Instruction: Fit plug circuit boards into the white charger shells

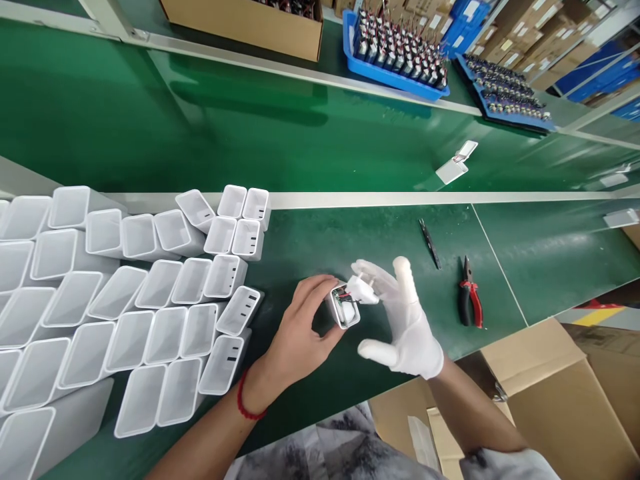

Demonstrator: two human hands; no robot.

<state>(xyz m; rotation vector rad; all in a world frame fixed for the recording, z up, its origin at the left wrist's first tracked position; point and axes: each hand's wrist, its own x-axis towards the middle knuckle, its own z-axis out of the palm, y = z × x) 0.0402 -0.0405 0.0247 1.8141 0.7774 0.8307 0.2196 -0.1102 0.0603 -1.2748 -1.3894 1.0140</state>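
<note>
My left hand (300,327), bare with a red cord at the wrist, is closed around a small white plastic housing (353,319). Inside its open end a green circuit board and red and black wires show. A white end piece (362,291) sits at the mouth of the housing, tilted out to the right. Just right of it is my right hand (407,327) in a white glove, fingers and thumb spread apart. The fingertips are close to the end piece; whether they touch it I cannot tell.
Rows of open white housings (165,283) fill the bench's left side. Tweezers (430,243) and red-black pliers (470,293) lie right. A cardboard box (565,400) stands front right. On the shelf are blue trays (400,80) of parts; a white piece (453,171) lies behind the bench.
</note>
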